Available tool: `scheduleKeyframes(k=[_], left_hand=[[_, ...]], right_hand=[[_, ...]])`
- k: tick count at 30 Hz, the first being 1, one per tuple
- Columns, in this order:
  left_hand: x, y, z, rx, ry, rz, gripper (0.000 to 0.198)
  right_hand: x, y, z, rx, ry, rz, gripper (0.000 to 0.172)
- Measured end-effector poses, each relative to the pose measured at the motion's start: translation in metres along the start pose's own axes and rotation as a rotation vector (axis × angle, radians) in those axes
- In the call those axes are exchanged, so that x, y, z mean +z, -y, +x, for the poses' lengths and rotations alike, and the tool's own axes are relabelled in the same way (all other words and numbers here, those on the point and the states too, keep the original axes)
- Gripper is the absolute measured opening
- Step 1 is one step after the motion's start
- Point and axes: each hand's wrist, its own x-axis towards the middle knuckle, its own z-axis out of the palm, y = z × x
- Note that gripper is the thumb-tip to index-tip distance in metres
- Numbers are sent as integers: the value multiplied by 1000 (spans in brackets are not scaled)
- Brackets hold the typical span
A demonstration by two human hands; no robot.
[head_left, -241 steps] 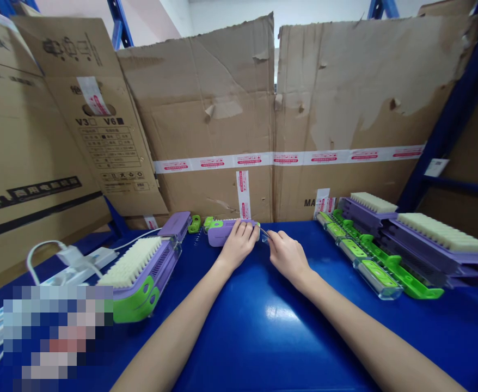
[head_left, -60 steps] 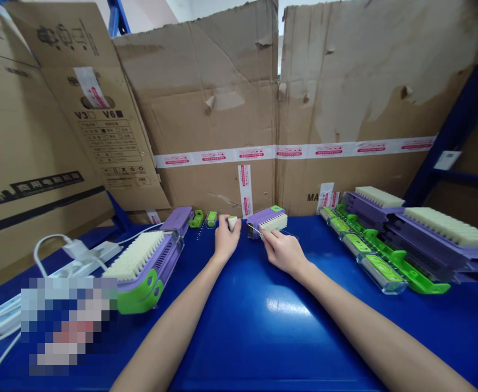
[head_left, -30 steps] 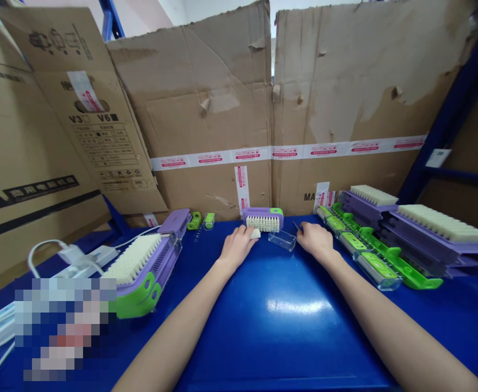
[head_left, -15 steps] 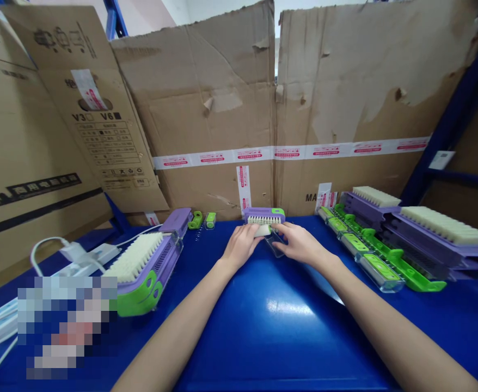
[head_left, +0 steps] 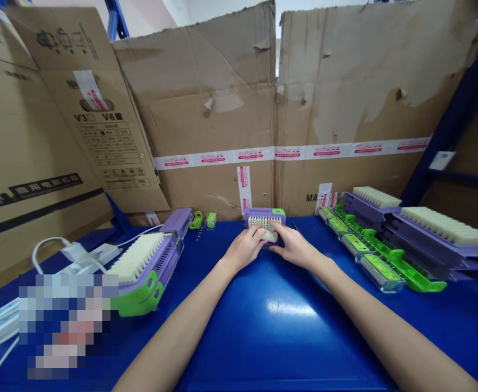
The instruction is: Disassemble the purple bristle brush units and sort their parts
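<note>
Near the back middle of the blue table [head_left: 251, 321], my left hand [head_left: 245, 246] and my right hand [head_left: 290, 242] meet around a small pale piece [head_left: 270, 235]. Fingers of both hands are closed on its sides. Just behind them lies a purple brush [head_left: 264, 213] with cream bristles and a green end. Part of the bristles and whatever is under the pale piece are hidden by my fingers. A thin dark tool [head_left: 296, 227] lies right behind my right hand.
Left: a larger purple brush [head_left: 141, 277], a green bracket [head_left: 196, 220], a small green-and-clear part [head_left: 210, 220] and a white power strip [head_left: 96, 256] with cables. Right: green-and-clear parts [head_left: 355, 243], green brackets [head_left: 406, 267] and stacked purple brushes [head_left: 447, 226]. Cardboard [head_left: 206, 125] stands behind.
The pale piece has turned and shifted slightly toward my right hand, whose fingers now hold it too. The clear part that hung below my right hand is now mostly hidden.
</note>
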Motion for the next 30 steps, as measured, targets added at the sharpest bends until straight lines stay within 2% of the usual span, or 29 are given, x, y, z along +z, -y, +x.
scheduleKeyframes(k=[4,12,17,21,25,30], left_hand=[[-3,-2,0,10,57,21,27],[-5,-3,0,-63,99,88,29],[-6,-5,2,-97,130,196,25],[-7,-3,2,-207,107,319,25],[-7,7,-2,-331,79,414,29],[-8,16,-4,-451,104,499,31]], right_hand=[[6,-6,0,-58,-58,48,64],[6,-6,-1,-45,-73,41,59],[-2,-7,-2,-27,-139,-89,42],[-6,-14,-1,42,-225,-182,35],[-4,-20,-1,87,-223,-251,35],[-1,-19,-2,58,-217,-337,36]])
